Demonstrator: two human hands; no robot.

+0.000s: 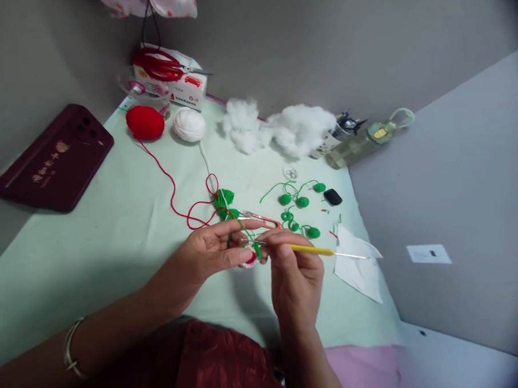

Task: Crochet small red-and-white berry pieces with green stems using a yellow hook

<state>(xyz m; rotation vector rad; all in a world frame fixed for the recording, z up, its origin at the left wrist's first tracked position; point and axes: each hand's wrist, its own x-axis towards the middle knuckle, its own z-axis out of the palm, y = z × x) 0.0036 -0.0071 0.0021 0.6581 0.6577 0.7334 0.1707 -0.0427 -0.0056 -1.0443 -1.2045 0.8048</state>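
Observation:
Between the fingers of my left hand (211, 249) is a small round crochet piece (250, 259), red in the middle with white and green around it. My right hand (296, 270) grips a yellow-handled crochet hook (311, 250), its thin metal tip pointing left at the piece. Green yarn runs up over my left fingers. Just beyond them lie a bundle of green yarn (224, 201) and orange-handled snips (268, 221). Loops of red and white yarn cross over the green bundle. My fingertips partly hide the crochet piece.
A red yarn ball (145, 123) and a white yarn ball (189, 125) sit at back left, before a box (188, 93) with red scissors (161, 65). White stuffing (302, 130), a bottle (359, 146), small green crochet balls (302, 202), a tissue (357, 261) and a phone (54, 159) surround my hands.

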